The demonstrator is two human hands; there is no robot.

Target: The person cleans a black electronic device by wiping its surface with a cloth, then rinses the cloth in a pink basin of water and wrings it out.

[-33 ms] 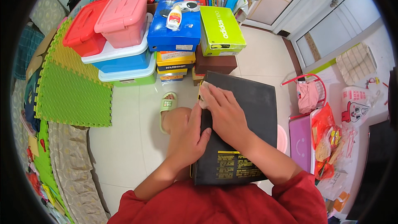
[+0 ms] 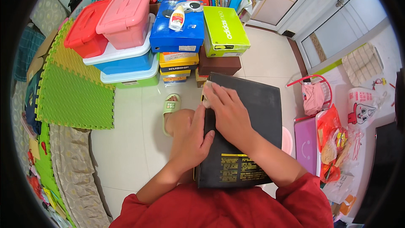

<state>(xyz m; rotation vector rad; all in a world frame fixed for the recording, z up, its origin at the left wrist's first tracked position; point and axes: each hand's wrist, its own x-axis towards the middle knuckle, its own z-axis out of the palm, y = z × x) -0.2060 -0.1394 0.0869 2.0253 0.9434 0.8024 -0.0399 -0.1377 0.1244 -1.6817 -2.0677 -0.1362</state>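
A black shoe-box-like box [image 2: 261, 105] with yellow print at its near end lies across my lap. My right hand [image 2: 230, 116] is closed on a small pale cloth [image 2: 206, 96], pressing it against the box's left edge near the far corner. The cloth is mostly hidden under my fingers. Along the same left edge, nearer to me, my left hand [image 2: 189, 145] steadies the box, its thumb over the top and its fingers down the side. The left fingertips reach close to the cloth.
Ahead stand a blue shoe box [image 2: 177, 38] with a white bottle [image 2: 177, 19] on it, a lime-green box [image 2: 225, 29] and stacked plastic bins [image 2: 122, 21]. Green foam mats [image 2: 76, 93] lie at left. A purple bin [image 2: 306, 145] and pink-red chair [image 2: 314, 95] stand at right.
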